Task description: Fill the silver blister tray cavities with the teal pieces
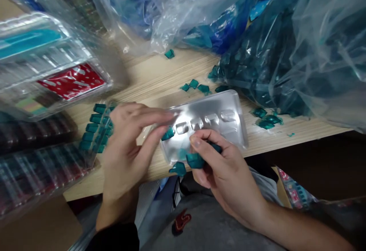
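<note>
A clear plastic blister tray [228, 102] with a row of moulded hollows lies tilted near the table's front edge. My left hand [128, 140] is closed at the tray's left end, thumb and forefinger at a small teal translucent piece [168, 133] by the row's left end. In my right hand [220, 163], the curled fingers hold several faceted teal pieces [196, 161] over the tray's front side. Another teal piece [178, 168] shows beside them at the tray's front edge; whether it rests on anything is unclear.
A filled blister tray [93, 128] of teal pieces lies at left, beside stacked filled packs [42, 167]. Clear cases [51, 64] stand behind. Large plastic bags [263, 56] line the back and right. Loose teal pieces [265, 121] are scattered on the wooden table [143, 71].
</note>
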### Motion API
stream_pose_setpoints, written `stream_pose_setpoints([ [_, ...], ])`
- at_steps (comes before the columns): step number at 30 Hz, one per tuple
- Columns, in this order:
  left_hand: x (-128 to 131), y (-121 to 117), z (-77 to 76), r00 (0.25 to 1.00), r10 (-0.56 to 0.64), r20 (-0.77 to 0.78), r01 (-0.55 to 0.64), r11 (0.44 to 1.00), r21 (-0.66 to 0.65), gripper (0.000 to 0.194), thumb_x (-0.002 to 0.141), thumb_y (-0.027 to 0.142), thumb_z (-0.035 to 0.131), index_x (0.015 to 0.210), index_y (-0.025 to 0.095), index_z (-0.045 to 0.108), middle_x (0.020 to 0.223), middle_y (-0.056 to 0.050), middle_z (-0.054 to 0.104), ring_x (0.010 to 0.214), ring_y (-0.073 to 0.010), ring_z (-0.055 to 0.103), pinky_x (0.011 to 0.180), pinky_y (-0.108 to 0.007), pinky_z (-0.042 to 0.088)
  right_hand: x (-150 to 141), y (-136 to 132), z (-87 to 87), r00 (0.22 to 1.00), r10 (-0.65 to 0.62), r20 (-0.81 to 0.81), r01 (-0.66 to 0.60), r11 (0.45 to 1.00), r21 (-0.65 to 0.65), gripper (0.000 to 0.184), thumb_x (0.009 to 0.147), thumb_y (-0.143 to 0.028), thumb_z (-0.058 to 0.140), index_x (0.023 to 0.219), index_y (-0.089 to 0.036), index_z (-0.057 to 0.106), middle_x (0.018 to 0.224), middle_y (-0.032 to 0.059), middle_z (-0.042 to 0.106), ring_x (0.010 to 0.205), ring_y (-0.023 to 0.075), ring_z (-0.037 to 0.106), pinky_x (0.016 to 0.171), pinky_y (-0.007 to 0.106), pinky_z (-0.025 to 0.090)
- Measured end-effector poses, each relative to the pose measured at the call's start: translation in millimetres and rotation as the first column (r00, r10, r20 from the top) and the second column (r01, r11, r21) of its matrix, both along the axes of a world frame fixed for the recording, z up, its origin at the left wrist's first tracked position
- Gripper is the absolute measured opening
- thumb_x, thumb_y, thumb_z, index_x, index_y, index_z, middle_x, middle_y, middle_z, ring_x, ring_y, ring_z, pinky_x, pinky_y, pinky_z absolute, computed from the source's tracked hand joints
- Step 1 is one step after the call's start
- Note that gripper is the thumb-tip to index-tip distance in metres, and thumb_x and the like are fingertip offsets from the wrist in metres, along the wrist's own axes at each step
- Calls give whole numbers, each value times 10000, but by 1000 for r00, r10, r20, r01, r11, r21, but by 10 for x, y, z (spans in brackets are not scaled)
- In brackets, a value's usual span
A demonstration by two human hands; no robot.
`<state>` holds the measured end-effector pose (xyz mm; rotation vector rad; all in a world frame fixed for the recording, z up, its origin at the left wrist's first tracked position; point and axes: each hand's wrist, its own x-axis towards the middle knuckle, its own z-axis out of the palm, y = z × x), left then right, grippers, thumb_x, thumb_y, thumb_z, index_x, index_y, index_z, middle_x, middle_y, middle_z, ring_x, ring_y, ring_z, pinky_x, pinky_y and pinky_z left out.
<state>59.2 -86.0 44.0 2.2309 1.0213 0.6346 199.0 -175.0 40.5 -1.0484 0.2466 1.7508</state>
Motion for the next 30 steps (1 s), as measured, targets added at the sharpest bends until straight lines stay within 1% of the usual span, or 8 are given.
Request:
stream_pose_setpoints([
  [3,-129,-118,87,1000,21,-13,-20,996,91,222,875,101,577,1005,275,624,903,18,674,868,-175,606,790,-376,473,137,-72,-1,1000,12,-26,-11,1000,23,170,864,-324,683,830,-188,585,465,-92,559,380,1,452,394,83,351],
  [7,-292,-321,143,994,-85,-65,83,996,-36,171,894,113,561,995,239,619,893,5,662,841,-151,619,707,-301,516,277,-150,-37,998,61,-23,-58,989,134,96,880,-279,674,922,-196,648,611,-58,683,536,23,631,556,104,500],
  [10,-258,-440,109,998,-64,-3,63,995,-71,281,886,83,583,1128,224,603,985,-9,677,917,-149,637,760,-273,540,280,-157,-51,995,100,-11,-96,972,215,97,870,-194,678,965,-209,664,686,-55,719,643,33,695,686,125,547],
  [14,-100,-462,64,994,-98,50,106,977,-187,393,916,116,567,1279,261,535,1161,-22,644,1060,-143,613,856,-251,543,234,-121,3,988,119,98,-141,956,258,110,837,-184,710,919,-218,645,691,-65,706,616,57,698,651,163,578],
  [18,-14,-390,72,991,-130,-28,126,985,-121,357,912,180,603,1251,282,555,1078,-18,650,1006,-168,601,834,-307,531,210,-91,41,947,92,307,-168,959,229,133,784,-202,761,829,-210,637,654,-75,662,563,66,674,606,182,586],
  [22,1,-314,80,972,-198,-125,196,980,-35,327,918,213,595,1226,312,553,1023,1,681,981,-209,593,853,-401,486,194,-75,-3,943,96,319,-166,965,202,144,776,-250,765,801,-204,631,642,-66,663,559,75,675,613,195,598],
  [26,-24,-264,19,992,-20,-125,22,1000,16,329,875,195,648,1175,317,587,1010,1,680,964,-225,600,868,-438,451,216,-74,-35,927,80,367,-157,970,185,90,806,-235,733,854,-204,663,729,-33,713,681,90,709,713,217,605],
  [30,-46,-243,-64,990,112,82,-98,982,-160,347,865,143,655,1162,310,592,1045,9,666,1003,-197,627,906,-427,488,313,-128,-23,871,84,484,-177,973,150,57,843,-275,690,869,-226,708,556,-59,627,495,67,582,526,192,521],
])
